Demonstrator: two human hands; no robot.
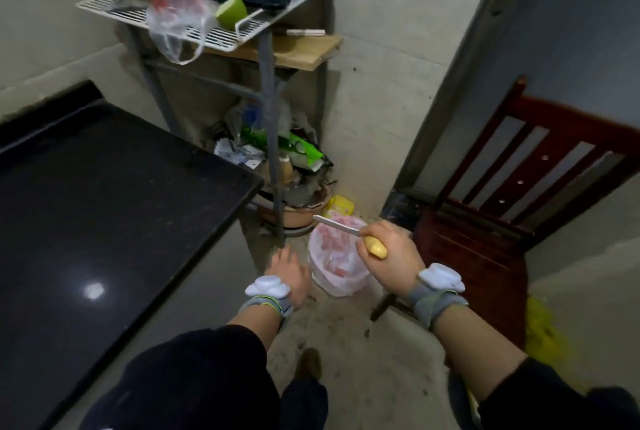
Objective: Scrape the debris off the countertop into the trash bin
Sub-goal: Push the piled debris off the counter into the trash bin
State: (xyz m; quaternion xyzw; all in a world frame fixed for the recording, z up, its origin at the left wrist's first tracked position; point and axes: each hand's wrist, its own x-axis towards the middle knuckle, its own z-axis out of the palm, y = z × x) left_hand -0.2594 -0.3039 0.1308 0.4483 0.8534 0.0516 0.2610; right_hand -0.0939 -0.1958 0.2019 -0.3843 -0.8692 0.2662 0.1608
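A black glossy countertop (104, 194) fills the left side. On the floor past its corner stands a small trash bin (334, 267) lined with a pinkish-white plastic bag. My right hand (389, 251) grips a scraper (341, 224) by its yellow handle, the flat metal blade held over the bin's far rim and pointing left. My left hand (289, 268) hangs just left of the bin, palm down with fingers loosely spread, holding nothing. Whether any debris clings to the blade is too small to tell.
A metal shelving rack (270, 111) stands behind the bin, cluttered with bags, a basket and a phone above, packaging and a clay pot at its foot. A dark red wooden chair (512, 194) stands to the right. My foot (308, 365) is on the concrete floor.
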